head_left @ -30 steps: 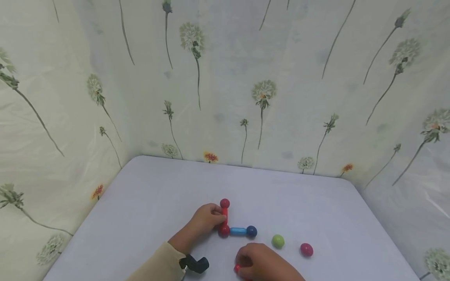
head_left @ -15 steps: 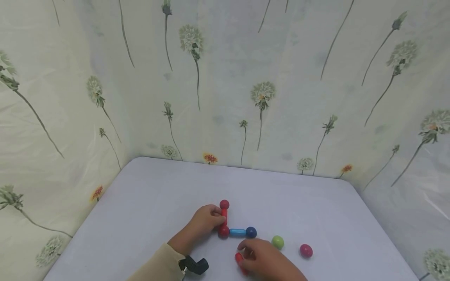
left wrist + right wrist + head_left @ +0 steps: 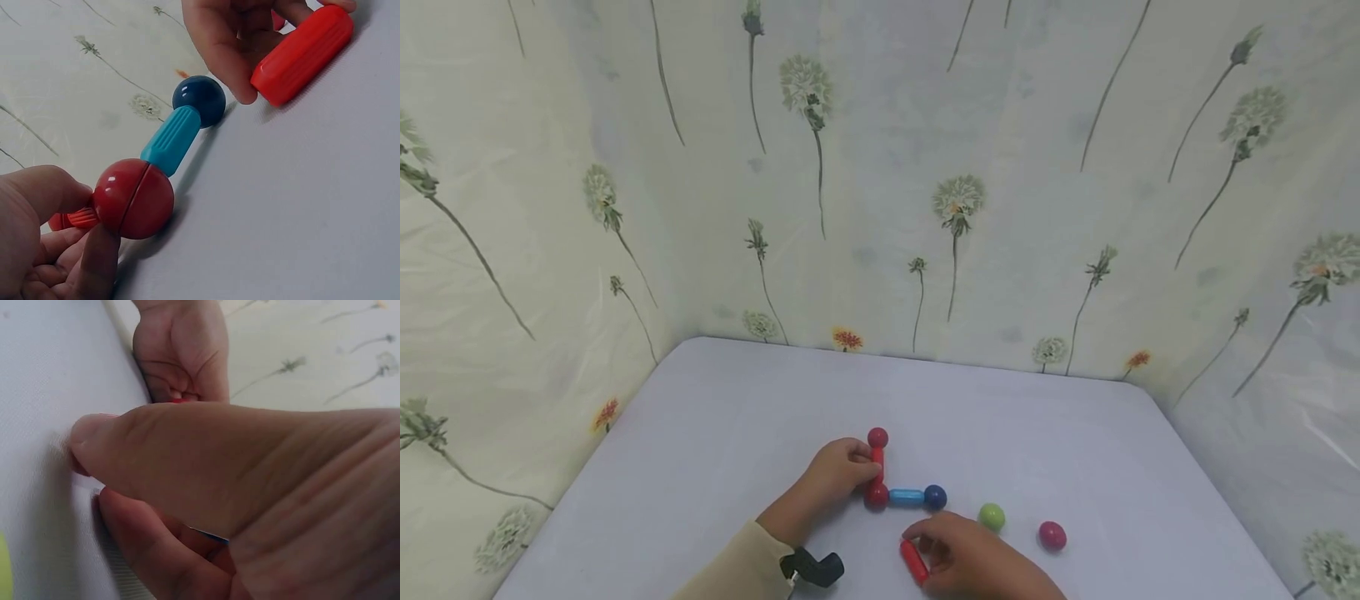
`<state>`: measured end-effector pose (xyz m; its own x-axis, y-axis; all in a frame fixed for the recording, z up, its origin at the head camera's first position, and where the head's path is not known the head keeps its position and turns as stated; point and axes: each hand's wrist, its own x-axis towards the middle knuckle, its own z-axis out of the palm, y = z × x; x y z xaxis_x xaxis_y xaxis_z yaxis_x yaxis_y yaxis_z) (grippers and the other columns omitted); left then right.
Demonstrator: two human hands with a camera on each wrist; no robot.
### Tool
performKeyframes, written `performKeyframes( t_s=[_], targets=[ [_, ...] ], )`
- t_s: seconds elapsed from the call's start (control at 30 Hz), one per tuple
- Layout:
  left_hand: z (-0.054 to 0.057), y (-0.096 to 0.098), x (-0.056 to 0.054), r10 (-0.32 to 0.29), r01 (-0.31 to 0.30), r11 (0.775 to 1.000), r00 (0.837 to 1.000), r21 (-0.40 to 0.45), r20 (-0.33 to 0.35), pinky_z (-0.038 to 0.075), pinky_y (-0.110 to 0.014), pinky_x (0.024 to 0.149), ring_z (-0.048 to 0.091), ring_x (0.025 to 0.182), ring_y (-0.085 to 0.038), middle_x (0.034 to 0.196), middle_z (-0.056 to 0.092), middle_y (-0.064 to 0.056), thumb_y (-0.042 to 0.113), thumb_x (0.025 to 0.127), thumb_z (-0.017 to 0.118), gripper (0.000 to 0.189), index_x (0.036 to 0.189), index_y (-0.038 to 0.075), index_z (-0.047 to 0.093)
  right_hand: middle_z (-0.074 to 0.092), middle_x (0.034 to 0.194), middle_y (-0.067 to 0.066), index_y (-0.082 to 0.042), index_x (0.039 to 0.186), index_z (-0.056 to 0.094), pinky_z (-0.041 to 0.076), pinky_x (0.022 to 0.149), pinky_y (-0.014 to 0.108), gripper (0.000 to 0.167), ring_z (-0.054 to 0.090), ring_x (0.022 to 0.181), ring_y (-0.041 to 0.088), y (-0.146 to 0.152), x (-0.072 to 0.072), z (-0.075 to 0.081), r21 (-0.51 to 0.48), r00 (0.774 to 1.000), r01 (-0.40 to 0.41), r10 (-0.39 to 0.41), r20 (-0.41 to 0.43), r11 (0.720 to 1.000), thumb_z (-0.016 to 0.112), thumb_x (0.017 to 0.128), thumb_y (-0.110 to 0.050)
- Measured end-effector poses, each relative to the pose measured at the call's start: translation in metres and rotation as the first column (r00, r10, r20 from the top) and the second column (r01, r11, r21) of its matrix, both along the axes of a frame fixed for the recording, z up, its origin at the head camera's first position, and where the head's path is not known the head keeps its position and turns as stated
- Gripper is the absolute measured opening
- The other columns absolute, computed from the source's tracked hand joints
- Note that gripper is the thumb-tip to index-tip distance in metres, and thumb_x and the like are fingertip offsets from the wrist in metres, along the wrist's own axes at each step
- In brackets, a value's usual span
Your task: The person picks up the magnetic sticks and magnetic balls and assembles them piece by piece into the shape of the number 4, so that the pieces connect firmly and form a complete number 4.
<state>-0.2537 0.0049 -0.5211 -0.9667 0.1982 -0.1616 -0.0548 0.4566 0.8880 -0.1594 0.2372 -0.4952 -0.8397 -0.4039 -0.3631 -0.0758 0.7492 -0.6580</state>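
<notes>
Dandelion-print cloth (image 3: 865,167) backs the table (image 3: 760,400); left hand (image 3: 837,467) grips a joined rod-and-ball L (image 3: 907,497), right hand (image 3: 964,553) pinches a red rod (image 3: 914,562), unjoined like green ball (image 3: 992,517), magenta ball (image 3: 1052,536).

I have a white table (image 3: 760,400) in view, bearing a red ball (image 3: 877,437), red rod (image 3: 878,459), second red ball (image 3: 876,497), light-blue rod (image 3: 907,497) and dark blue ball (image 3: 935,497) joined in an L. Rightward lie a green ball (image 3: 992,517) and crimson ball (image 3: 1052,536); whether a loose rod (image 3: 914,562) touches it, I can't tell.

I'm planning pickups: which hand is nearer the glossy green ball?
Right: the right hand is close to the ball, on its near-left side; the left hand, farther left.
</notes>
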Motion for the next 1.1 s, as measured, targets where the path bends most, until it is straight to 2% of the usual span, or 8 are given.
performKeyframes(
  t_s=[0.13, 0.27, 0.4, 0.53, 0.73, 0.9, 1.1],
  targets=[
    [0.001, 0.000, 0.000, 0.000, 0.000, 1.000, 1.000, 0.007, 0.010, 0.061, -0.038, 0.081, 0.065, 0.086, -0.019, 0.096, 0.070, -0.004, 0.023, 0.091, 0.079, 0.030, 0.114, 0.007, 0.068, 0.065, 0.091, -0.005, -0.022, 0.122, 0.071, 0.061, 0.075, 0.038, 0.044, 0.060, 0.085, 0.017, -0.004, -0.001, -0.001, 0.021, 0.999, 0.035, -0.035, -0.025, 0.999, 0.088, 0.082, -0.021],
    [0.000, 0.000, -0.001, 0.000, -0.001, 1.000, 1.000, 0.011, 0.017, 0.061, -0.038, 0.081, 0.065, 0.085, -0.019, 0.095, 0.069, -0.004, 0.022, 0.091, 0.079, 0.029, 0.113, 0.007, 0.068, 0.067, 0.097, -0.008, -0.022, 0.123, 0.068, 0.063, 0.081, 0.045, 0.046, 0.064, 0.091, 0.016, -0.004, -0.003, -0.001, -0.012, 0.991, 0.085, -0.085, -0.106, 0.996, 0.089, 0.081, -0.020],
    [-0.002, 0.001, -0.003, 0.001, -0.001, 1.000, 1.000, 0.004, 0.017, 0.061, -0.039, 0.082, 0.064, 0.085, -0.020, 0.094, 0.068, -0.004, 0.022, 0.091, 0.079, 0.029, 0.113, 0.007, 0.068, 0.070, 0.104, -0.009, -0.020, 0.127, 0.065, 0.063, 0.086, 0.043, 0.049, 0.068, 0.096, 0.014, -0.001, -0.006, -0.001, -0.073, 0.973, 0.111, -0.123, -0.197, 0.991, 0.087, 0.084, -0.019],
    [-0.002, 0.000, -0.003, -0.010, 0.011, 1.000, 1.000, -0.003, 0.022, 0.061, -0.039, 0.081, 0.064, 0.085, -0.020, 0.093, 0.068, -0.004, 0.022, 0.091, 0.078, 0.029, 0.113, 0.006, 0.068, 0.071, 0.106, -0.008, -0.019, 0.132, 0.061, 0.063, 0.086, 0.042, 0.058, 0.069, 0.096, 0.012, -0.001, -0.009, 0.001, -0.083, 0.954, 0.183, -0.197, -0.226, 0.980, 0.090, 0.082, -0.024],
    [0.001, -0.002, -0.002, -0.027, 0.027, 1.000, 0.999, -0.004, 0.025, 0.060, -0.037, 0.080, 0.063, 0.084, -0.020, 0.092, 0.068, -0.004, 0.021, 0.091, 0.078, 0.030, 0.114, 0.006, 0.068, 0.071, 0.109, -0.003, -0.021, 0.135, 0.056, 0.063, 0.084, 0.040, 0.063, 0.070, 0.097, 0.013, -0.004, -0.013, 0.002, -0.116, 0.910, 0.309, -0.329, -0.251, 0.944, 0.090, 0.082, -0.020],
    [0.002, -0.004, -0.003, -0.054, 0.054, 0.998, 0.998, -0.031, 0.023, 0.060, -0.037, 0.078, 0.063, 0.084, -0.021, 0.093, 0.067, -0.003, 0.020, 0.090, 0.077, 0.031, 0.116, 0.005, 0.069, 0.070, 0.113, 0.000, -0.021, 0.139, 0.055, 0.063, 0.085, 0.043, 0.065, 0.070, 0.098, 0.013, -0.006, -0.016, 0.002, -0.120, 0.863, 0.423, -0.440, -0.248, 0.898, 0.089, 0.083, -0.018],
    [0.003, -0.007, -0.006, -0.087, 0.089, 0.995, 0.995, -0.047, 0.042, 0.060, -0.038, 0.079, 0.064, 0.085, -0.021, 0.093, 0.068, -0.003, 0.021, 0.090, 0.076, 0.031, 0.117, 0.006, 0.070, 0.070, 0.115, 0.003, -0.019, 0.141, 0.053, 0.064, 0.084, 0.043, 0.069, 0.069, 0.095, 0.014, -0.005, -0.016, 0.003, -0.109, 0.827, 0.490, -0.501, -0.255, 0.865, 0.089, 0.083, -0.016]
  ],
)
